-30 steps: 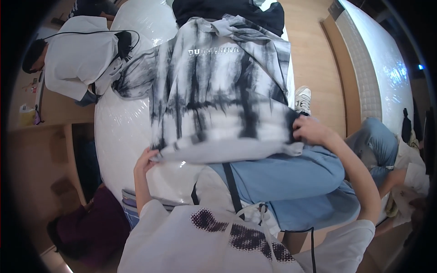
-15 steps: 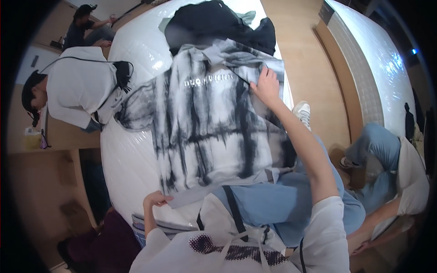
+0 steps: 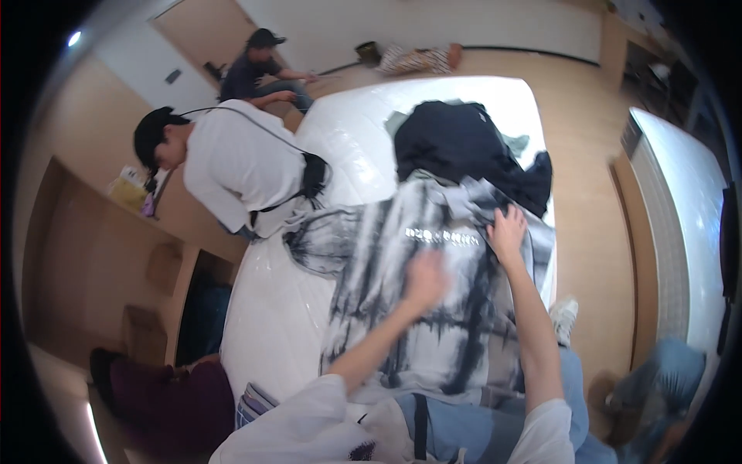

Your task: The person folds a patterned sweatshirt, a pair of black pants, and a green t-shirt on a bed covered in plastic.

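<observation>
The left hand [image 3: 430, 280] blurs over the tie-dye T-shirt [image 3: 450, 348] — its finger state unreadable — spread on a plastic-wrapped mattress [image 3: 270, 325]; the right hand [image 3: 508, 230], fingers slightly apart, touches its far right — beyond lies a black garment [image 3: 448, 143].

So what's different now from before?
The left hand left the near-left corner of the patterned shirt and moved up over its middle. The right hand went from the near-right hem to the upper right. The shirt stayed spread on the wrapped mattress.
</observation>
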The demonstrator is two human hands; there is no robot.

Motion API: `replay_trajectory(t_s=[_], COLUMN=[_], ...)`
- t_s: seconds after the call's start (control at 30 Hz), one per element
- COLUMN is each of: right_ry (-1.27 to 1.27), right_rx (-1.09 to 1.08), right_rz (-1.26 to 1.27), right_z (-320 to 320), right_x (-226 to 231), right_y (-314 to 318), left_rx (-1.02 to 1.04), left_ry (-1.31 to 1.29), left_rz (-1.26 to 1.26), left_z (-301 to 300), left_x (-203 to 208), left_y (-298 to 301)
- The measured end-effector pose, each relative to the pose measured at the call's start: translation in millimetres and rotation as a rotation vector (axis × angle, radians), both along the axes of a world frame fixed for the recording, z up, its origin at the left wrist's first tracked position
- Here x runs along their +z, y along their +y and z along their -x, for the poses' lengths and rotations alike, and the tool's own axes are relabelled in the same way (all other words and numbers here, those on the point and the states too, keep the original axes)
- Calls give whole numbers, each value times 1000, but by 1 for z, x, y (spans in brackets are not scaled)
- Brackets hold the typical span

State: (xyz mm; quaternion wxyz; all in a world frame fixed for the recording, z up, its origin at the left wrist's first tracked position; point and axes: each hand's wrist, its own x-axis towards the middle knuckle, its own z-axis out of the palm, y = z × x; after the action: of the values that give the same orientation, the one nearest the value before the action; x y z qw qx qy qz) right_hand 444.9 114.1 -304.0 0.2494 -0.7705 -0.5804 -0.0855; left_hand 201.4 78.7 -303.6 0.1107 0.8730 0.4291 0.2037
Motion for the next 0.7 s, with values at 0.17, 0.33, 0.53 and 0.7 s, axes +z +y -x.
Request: replay_trajectory(t_s=[0.17,0.33,0.53,0.7], right_ry=[572,1065,1966,1962], right_rx=[164,-212,-145,-409], right_rz=[-205,-493,-1041,-1097], right_z=[-12,-164,-307,-336], right_x=[12,-3,42,16], right_y=[5,-17,-110,-177], left_rx=[7,-20,-89,63], left_ry=[77,35,115,174], left_rz=[68,100,127,90], left_z=[-102,-124,-145,-145], left_x=[-13,-6,-22,-45], left_y=[-37,-26,6,83])
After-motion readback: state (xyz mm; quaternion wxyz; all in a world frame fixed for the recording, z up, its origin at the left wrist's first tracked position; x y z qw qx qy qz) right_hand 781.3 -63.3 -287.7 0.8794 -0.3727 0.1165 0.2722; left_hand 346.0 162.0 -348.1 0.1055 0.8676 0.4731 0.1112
